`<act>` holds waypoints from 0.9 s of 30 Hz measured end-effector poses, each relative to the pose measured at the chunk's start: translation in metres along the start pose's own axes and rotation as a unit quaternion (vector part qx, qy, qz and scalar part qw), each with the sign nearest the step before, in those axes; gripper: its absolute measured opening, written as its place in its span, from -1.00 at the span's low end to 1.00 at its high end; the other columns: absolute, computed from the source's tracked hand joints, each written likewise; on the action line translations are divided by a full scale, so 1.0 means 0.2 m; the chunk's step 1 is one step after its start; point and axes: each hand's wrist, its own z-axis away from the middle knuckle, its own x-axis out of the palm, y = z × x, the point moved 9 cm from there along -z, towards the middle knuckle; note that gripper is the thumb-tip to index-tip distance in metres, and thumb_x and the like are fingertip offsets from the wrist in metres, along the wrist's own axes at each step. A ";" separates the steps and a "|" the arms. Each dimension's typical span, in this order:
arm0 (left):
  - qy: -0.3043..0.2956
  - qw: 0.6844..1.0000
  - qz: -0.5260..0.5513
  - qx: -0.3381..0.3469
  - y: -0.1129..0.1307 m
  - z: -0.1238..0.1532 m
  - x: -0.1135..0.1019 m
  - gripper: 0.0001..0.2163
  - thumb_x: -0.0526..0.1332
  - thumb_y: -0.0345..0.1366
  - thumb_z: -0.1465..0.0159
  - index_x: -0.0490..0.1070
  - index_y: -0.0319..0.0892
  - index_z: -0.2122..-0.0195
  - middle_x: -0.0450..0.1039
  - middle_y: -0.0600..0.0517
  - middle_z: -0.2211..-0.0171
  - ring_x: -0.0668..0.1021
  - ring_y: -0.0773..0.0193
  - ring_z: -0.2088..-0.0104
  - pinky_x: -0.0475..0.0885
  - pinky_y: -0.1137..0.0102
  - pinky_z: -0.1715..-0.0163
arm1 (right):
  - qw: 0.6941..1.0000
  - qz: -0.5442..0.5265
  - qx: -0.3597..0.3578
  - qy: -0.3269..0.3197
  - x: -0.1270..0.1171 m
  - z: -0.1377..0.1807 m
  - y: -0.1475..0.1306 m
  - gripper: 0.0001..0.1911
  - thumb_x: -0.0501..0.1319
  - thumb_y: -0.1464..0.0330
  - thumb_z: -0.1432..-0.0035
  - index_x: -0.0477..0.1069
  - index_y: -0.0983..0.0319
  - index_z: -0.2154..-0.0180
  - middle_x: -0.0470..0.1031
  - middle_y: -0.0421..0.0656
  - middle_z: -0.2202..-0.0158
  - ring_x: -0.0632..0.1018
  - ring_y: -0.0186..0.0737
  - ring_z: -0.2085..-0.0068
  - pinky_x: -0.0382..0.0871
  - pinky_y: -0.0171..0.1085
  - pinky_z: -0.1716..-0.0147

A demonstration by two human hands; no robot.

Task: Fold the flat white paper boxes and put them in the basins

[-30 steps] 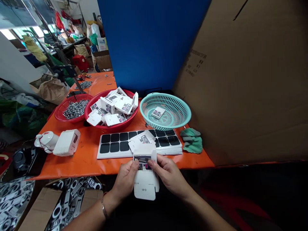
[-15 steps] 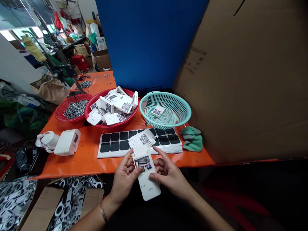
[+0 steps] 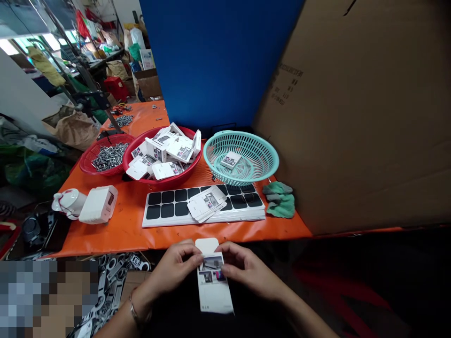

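Between my hands is a flat white printed carton (image 3: 213, 293) with its top flap raised and small product pictures on the front. My left hand (image 3: 178, 265) pinches its upper left edge with thumb and fingers. My right hand (image 3: 243, 268) grips the opposite edge in the same way. Just beyond, a few more flattened cartons (image 3: 206, 203) lie on a white sheet of black rounded squares (image 3: 167, 210).
A red basket (image 3: 165, 180) heaped with white cartons stands beside a smaller red basket (image 3: 88, 166) of metal screws. The turquoise basket (image 3: 260, 176) contains one small box (image 3: 231, 159). A green cloth (image 3: 280, 199) lies right; a large cardboard sheet (image 3: 366, 122) borders that side.
Both hands have brought the carton down and closer to me, off the flattened stack. Its lower flap no longer shows flat toward me, and the carton hangs more upright in view.
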 end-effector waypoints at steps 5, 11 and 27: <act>0.039 0.991 0.127 0.014 0.06 0.00 -0.03 -0.63 0.32 -0.17 -0.22 0.46 -0.08 -0.05 0.47 -0.08 0.04 0.50 0.12 0.02 0.40 0.29 0.01 | 0.992 0.009 -0.058 0.115 -0.06 -0.03 -0.10 -0.64 0.40 0.21 -0.05 0.49 0.16 0.10 0.55 -0.17 0.18 0.54 -0.23 0.14 0.41 -0.24 0.11; 0.030 0.998 0.000 0.060 0.22 0.04 0.00 -0.86 0.28 -0.26 -0.25 0.60 -0.19 0.28 0.56 -0.08 0.25 0.57 0.19 0.21 0.45 0.35 0.15 | 0.984 0.145 -0.069 0.073 0.01 0.01 -0.23 -0.76 0.37 0.21 -0.08 0.60 0.26 0.31 0.62 -0.07 0.26 0.58 -0.14 0.19 0.42 -0.20 0.12; 0.006 0.995 -0.041 0.095 0.22 0.06 0.03 -0.84 0.25 -0.25 -0.29 0.59 -0.15 0.19 0.57 -0.07 0.24 0.58 0.20 0.22 0.46 0.36 0.18 | 0.982 0.137 -0.058 0.113 -0.03 0.03 -0.16 -0.75 0.36 0.16 -0.08 0.61 0.22 0.32 0.62 -0.09 0.31 0.58 -0.15 0.28 0.43 -0.22 0.24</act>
